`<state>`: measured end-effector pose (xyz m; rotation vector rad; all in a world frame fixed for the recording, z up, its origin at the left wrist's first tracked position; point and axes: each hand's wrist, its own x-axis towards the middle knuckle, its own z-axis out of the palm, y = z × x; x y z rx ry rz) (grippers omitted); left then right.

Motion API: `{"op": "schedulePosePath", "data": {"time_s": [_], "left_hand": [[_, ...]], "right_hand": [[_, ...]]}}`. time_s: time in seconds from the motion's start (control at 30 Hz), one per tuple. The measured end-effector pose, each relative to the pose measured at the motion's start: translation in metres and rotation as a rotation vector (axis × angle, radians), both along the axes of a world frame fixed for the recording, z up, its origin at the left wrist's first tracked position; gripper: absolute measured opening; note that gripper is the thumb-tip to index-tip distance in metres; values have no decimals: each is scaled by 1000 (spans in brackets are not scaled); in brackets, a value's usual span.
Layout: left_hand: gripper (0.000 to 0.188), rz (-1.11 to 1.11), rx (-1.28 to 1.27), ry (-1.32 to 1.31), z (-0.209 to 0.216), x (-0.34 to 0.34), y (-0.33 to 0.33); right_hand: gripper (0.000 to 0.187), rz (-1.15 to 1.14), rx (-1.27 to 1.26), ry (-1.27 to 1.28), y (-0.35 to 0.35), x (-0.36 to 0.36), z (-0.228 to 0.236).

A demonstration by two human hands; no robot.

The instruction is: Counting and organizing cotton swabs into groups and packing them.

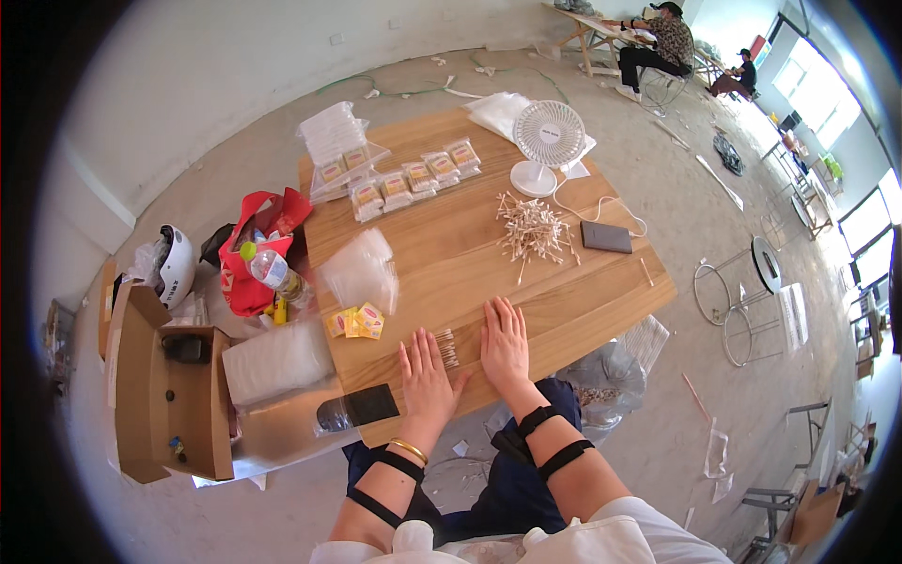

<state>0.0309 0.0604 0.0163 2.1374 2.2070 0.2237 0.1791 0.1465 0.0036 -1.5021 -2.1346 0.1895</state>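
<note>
My left hand [428, 379] lies flat near the table's front edge, fingers stretched out. Just right of its fingertips is a small row of cotton swabs [447, 348], lined up side by side. On the other side of that row, my right hand [505, 344] rests palm down with its fingers extended, holding nothing. A loose heap of cotton swabs [534, 229] lies farther back on the right. Yellow-and-white printed cards [356, 322] sit left of my left hand, and clear plastic bags [361, 270] are fanned out behind them.
Packed bags with yellow labels [416, 178] stand at the back, near a white fan [548, 141]. A dark power bank [606, 237] lies at right on the wooden table [451, 249]. An open cardboard box [141, 395], a red bag [254, 249] and a bottle [270, 268] are at left.
</note>
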Motion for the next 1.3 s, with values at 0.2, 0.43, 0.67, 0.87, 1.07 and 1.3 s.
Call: {"op": "schedulePosePath", "data": {"time_s": [0.2, 0.43, 0.67, 0.87, 1.07, 1.3], "left_hand": [[91, -36, 6, -92, 4, -11, -14], [97, 57, 72, -71, -6, -41, -33], [94, 65, 34, -95, -15, -34, -29], [93, 85, 30, -130, -21, -29, -28], [82, 2, 114, -289, -21, -39, -60], [59, 11, 204, -399, -16, -33, -74]], "right_hand": [[47, -5, -12, 12, 0, 1, 1], [56, 261, -144, 71, -4, 15, 1], [79, 492, -142, -61, -39, -16, 15], [79, 482, -76, -198, -45, -26, 0], [85, 458, -66, -250, -45, -27, 5], [88, 459, -98, -234, -45, -27, 9]]}}
